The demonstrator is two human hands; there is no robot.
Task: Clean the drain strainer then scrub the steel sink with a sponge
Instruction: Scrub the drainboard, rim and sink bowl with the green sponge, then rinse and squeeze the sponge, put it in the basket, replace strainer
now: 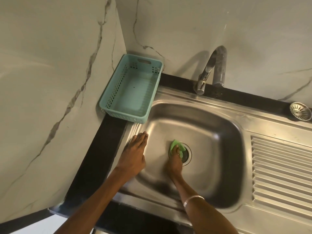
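Marble-veined walls meet in a corner behind a dark counter (108,132) that carries the steel sink (236,114). Down in the basin, the right hand (174,162) holds a green sponge (175,144), fingers curled over it, pressing it on the bare drain (186,155). That grip suits scrubbing around the drain ring, where grime tends to collect. The left hand (135,151) lies flat, fingers straight and gripping nothing, on the sink's left rim; I judge it is there to brace the body while the other arm leans in.

Well away from the basin, the strainer (300,111) sits on the sink's far right ledge near the wall, probably set there to keep the drain free for the sponge. So the strainer step looks done and the scrubbing is under way.

A teal basket (108,103) stands in the corner at the basin's back left, holding nothing visible. At the back, the tap (205,76) curves over the rim, and no water runs from it.
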